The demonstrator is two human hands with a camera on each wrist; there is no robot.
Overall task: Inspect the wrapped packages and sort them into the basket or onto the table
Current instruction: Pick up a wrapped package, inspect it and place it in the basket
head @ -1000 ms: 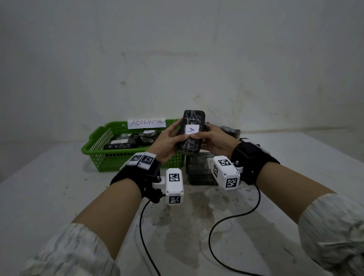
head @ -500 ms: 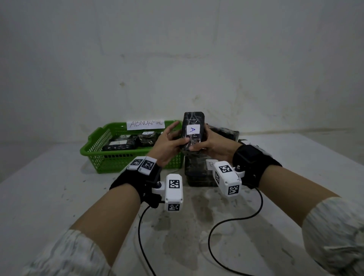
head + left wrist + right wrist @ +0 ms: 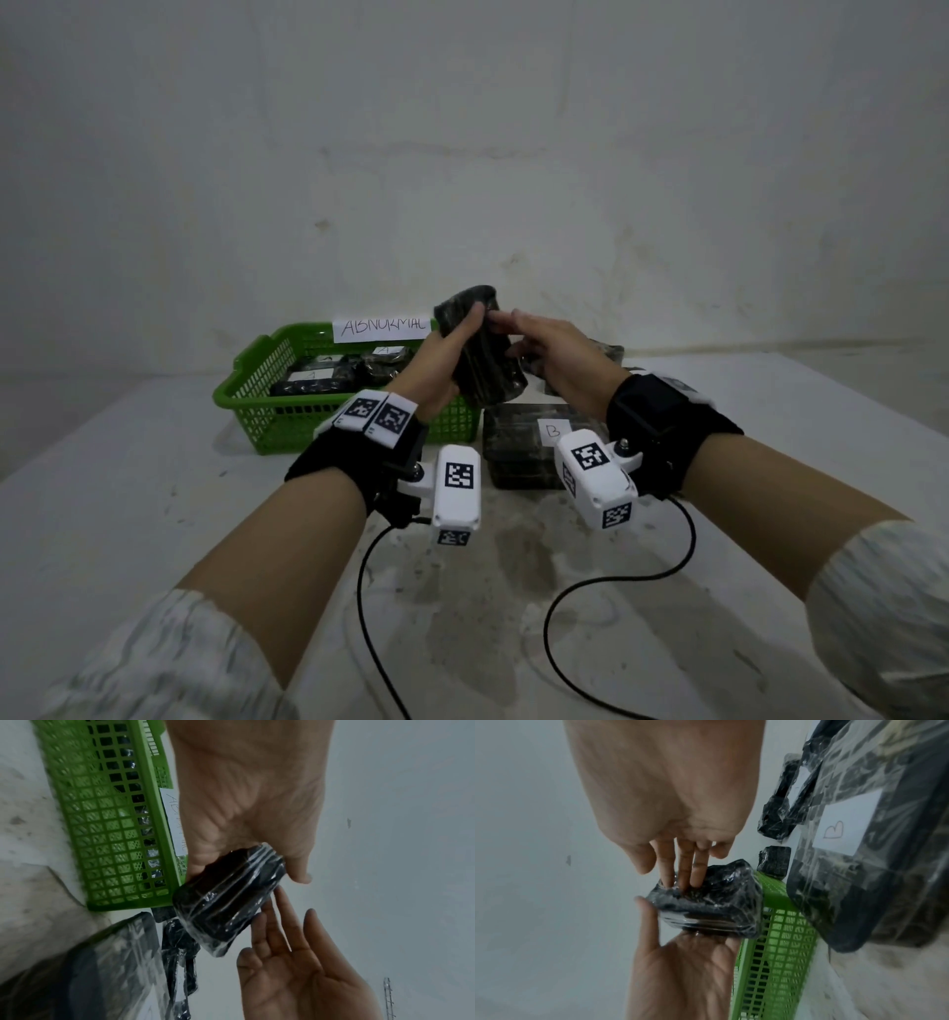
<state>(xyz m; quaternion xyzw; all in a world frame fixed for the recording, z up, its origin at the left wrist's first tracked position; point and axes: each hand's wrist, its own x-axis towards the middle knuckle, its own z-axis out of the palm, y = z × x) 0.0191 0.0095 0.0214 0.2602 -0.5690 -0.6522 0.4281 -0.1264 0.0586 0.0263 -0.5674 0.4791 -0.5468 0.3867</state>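
here the white table [image 3: 154, 514] carries a green mesh basket [image 3: 267, 390] with a paper sign reading "abnormal" [image 3: 382, 326] on its back rim and several dark wrapped packages [image 3: 328, 377] lying inside, some with small white labels too blurred to read. just right of the basket a larger flat package [image 3: 518, 447] in clear film rests on the table, its white label marked "b" [image 3: 553, 429]. raised above the basket's right end is a small package [image 3: 480, 354], a dark rounded block in shiny, wrinkled clear wrap, tilted, no label showing. the left hand [image 3: 436, 367] grips it, fingers and thumb curled round its sides. the right hand [image 3: 554, 354] stays loose and spread, its straight fingertips [image 3: 695, 880] touching the package's wrap.
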